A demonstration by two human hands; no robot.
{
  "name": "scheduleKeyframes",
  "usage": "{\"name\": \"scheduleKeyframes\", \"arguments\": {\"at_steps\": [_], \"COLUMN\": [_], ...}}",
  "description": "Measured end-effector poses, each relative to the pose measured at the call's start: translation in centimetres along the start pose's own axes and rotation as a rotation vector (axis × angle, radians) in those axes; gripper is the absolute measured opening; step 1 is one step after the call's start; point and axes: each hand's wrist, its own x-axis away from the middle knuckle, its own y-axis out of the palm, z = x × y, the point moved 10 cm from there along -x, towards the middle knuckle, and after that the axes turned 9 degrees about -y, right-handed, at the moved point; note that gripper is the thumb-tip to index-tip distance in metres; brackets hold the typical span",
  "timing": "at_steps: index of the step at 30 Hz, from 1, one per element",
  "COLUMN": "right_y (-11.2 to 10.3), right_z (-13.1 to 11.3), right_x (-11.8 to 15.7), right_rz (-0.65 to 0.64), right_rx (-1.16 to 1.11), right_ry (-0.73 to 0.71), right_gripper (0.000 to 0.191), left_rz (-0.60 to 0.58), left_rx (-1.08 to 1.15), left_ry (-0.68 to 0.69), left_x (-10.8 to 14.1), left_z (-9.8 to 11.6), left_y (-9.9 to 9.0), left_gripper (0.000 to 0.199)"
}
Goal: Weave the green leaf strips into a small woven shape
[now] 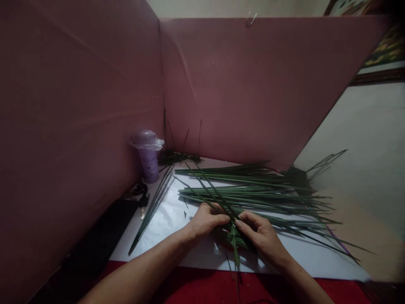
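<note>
Near the front of the white sheet, my left hand [210,219] and my right hand [261,232] pinch a green piece worked from long leaf strips [234,236]. My thumbs face each other with a small gap, and the fingertips press on the strips where they cross. Several strips from this piece run up and to the left past my left hand, and a stem hangs toward the front edge. Behind my hands lie bundles of long green leaves [234,192], their narrow ends pointing right.
A purple cup [148,160] with a domed lid and clear plastic stands at the back left. Keys [142,200] and a black object [104,232] lie left of a small leaf bundle [152,215]. Pink panels [253,84] enclose the back and left. Red cloth [196,285] shows in front.
</note>
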Motion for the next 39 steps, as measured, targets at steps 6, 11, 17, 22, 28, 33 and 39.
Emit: {"name": "scheduleKeyframes", "arguments": {"at_steps": [6, 11, 17, 22, 28, 33, 39], "right_y": [0.2, 0.2, 0.1, -0.1, 0.3, -0.7, -3.0], "right_z": [0.1, 0.3, -0.2, -0.5, -2.0, -2.7, -8.8], "right_x": [0.1, 0.1, -0.1, -0.1, -0.1, -0.3, 1.2], "right_rz": [-0.001, 0.007, 0.016, 0.002, -0.048, 0.027, 0.329], "right_rx": [-0.020, 0.006, 0.050, 0.124, 0.242, 0.367, 0.138], "right_ry": [0.020, 0.022, -0.009, -0.036, -0.137, -0.211, -0.297], "right_gripper": [0.029, 0.030, 0.030, 0.027, 0.023, 0.021, 0.019], "left_rz": [0.024, 0.018, 0.050, 0.031, -0.040, -0.004, 0.091], "left_rx": [0.000, -0.014, -0.048, -0.038, -0.014, 0.002, -0.005], "left_ry": [0.021, 0.027, 0.003, 0.057, 0.014, 0.052, 0.087], "left_x": [-0.1, -0.1, -0.1, 0.0, 0.0, -0.2, -0.4], "left_z": [0.3, 0.4, 0.2, 0.6, -0.1, 0.2, 0.3], "left_y": [-0.1, -0.1, -0.3, -0.3, 0.1, -0.1, -1.3], "left_gripper": [0.018, 0.013, 0.010, 0.017, 0.032, 0.031, 0.029]}}
